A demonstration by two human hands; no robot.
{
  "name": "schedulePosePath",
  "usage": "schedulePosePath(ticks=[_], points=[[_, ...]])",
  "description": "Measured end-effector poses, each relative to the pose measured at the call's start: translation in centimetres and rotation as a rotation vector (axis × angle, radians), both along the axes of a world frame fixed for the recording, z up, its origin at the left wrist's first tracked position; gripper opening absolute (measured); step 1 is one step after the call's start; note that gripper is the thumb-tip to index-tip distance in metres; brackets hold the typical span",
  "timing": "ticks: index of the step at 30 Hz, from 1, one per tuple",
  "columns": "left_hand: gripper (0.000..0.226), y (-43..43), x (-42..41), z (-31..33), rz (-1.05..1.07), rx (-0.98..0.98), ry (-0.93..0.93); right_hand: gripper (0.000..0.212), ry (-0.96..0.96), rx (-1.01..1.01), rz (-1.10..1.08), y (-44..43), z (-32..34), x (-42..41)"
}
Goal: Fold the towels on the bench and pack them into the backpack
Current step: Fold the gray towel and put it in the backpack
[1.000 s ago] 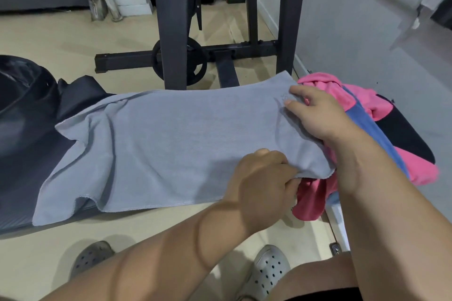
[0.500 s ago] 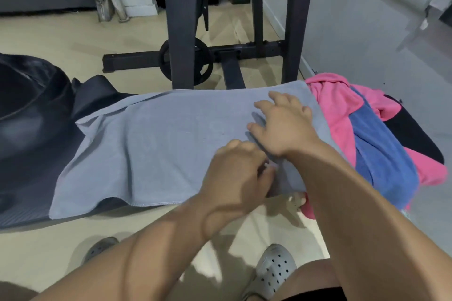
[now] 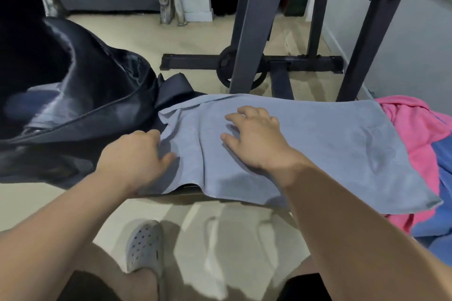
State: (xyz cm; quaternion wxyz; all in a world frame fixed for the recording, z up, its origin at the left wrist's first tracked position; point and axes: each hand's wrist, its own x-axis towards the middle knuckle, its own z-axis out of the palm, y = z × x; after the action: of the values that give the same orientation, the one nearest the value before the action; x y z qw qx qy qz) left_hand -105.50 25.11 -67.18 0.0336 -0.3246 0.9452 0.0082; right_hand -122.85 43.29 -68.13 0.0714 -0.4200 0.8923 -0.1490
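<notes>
Overall, a black backpack (image 3: 80, 85) of glossy, creased fabric lies at the left end of the dark bench (image 3: 44, 166), its mouth open toward the camera; a bluish-grey cloth (image 3: 36, 105) shows inside, too blurred to identify. Beside it, a grey towel (image 3: 330, 144) of fine, matt weave is spread flat along the bench, its left end rumpled against the backpack and its near hem hanging over the bench edge. Behind stands a black metal rack (image 3: 254, 32) with square-section uprights on a beige floor (image 3: 220, 232). At the right end, a pink towel (image 3: 411, 127) and a blue towel (image 3: 444, 154) lie heaped, partly under the grey one. The right hand (image 3: 256, 139) presses flat on the grey towel, fingers spread. The left hand (image 3: 132, 156) has fingers curled around the towel's bunched left end. A grey perforated clog (image 3: 144, 247) rests on the floor below.
</notes>
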Motion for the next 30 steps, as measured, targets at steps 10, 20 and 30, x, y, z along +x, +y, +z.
schedulePosePath(ticks=[10,20,30], points=[[0.031,-1.0,-2.1,-0.8,0.013,0.199,-0.069,0.045,-0.084,-0.084,0.121,-8.8,-1.2,1.9],[0.033,-0.7,-2.8,-0.7,-0.093,0.247,-0.016,0.053,-0.146,0.003,0.187,-12.3,-3.3,-0.3],[0.018,0.0,-2.7,2.0,-0.014,0.465,0.411,0.042,-0.318,-0.498,0.006,-11.4,-2.9,-3.4]])
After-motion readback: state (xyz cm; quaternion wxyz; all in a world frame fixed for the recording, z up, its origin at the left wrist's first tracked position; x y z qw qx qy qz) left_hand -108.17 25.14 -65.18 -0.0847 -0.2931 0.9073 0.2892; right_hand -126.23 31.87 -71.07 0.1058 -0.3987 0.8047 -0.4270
